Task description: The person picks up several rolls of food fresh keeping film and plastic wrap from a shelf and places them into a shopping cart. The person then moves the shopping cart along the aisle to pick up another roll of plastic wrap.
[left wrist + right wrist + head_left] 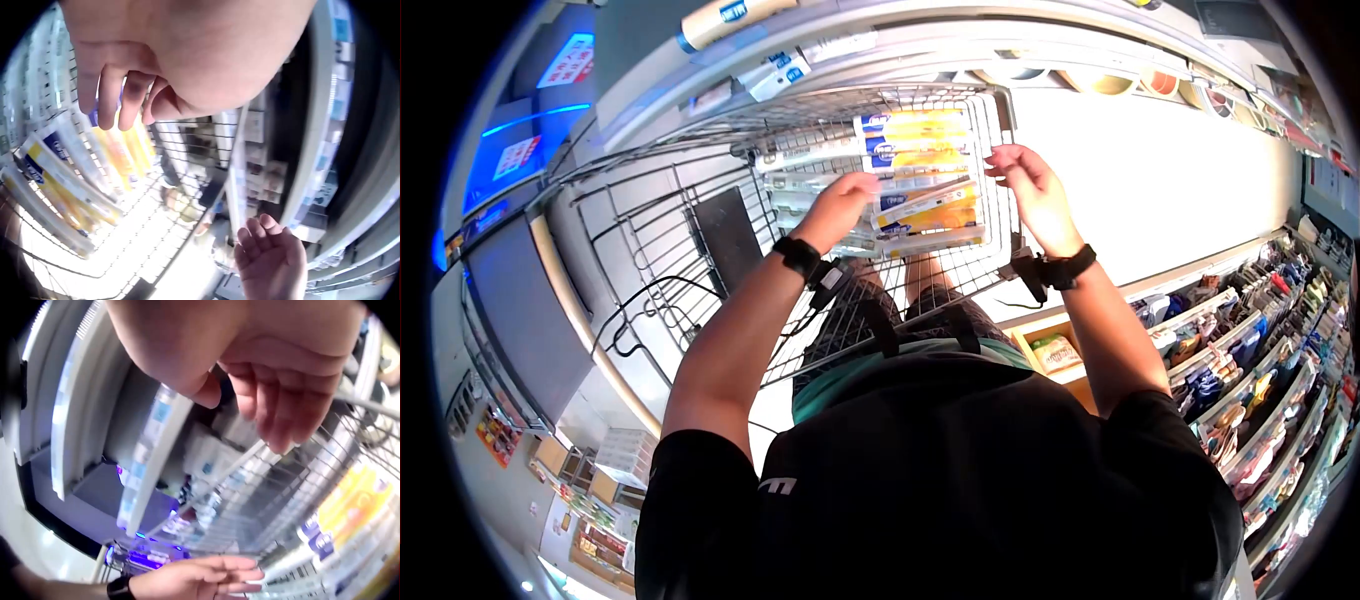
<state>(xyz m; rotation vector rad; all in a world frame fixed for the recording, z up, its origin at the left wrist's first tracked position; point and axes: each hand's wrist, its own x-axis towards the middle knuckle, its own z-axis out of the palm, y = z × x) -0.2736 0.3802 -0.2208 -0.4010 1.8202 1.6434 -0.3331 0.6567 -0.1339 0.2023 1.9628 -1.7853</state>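
A wire shopping cart (1000, 110) stands right in front of the person. Long clear packs (925, 205) with yellow, white and blue labels lie side by side in its basket. Over the basket's left part hovers my left hand (840, 210), fingers relaxed and holding nothing. My right hand (1035, 195) is raised at the basket's right end, its fingertips close to the wire rim and nothing in its grasp. In the left wrist view, the packs (69, 181) lie below the left hand's loosely bent fingers (107, 97). The right wrist view shows the left hand (200, 578) with straight fingers.
A dark flat panel (725, 240) and a black cable (635, 310) are at the cart's left end. Shelving (920, 45) runs along the far side. Racks of small hanging goods (1260, 370) stand at the right, near a yellow bin (1035, 335) holding a green packet.
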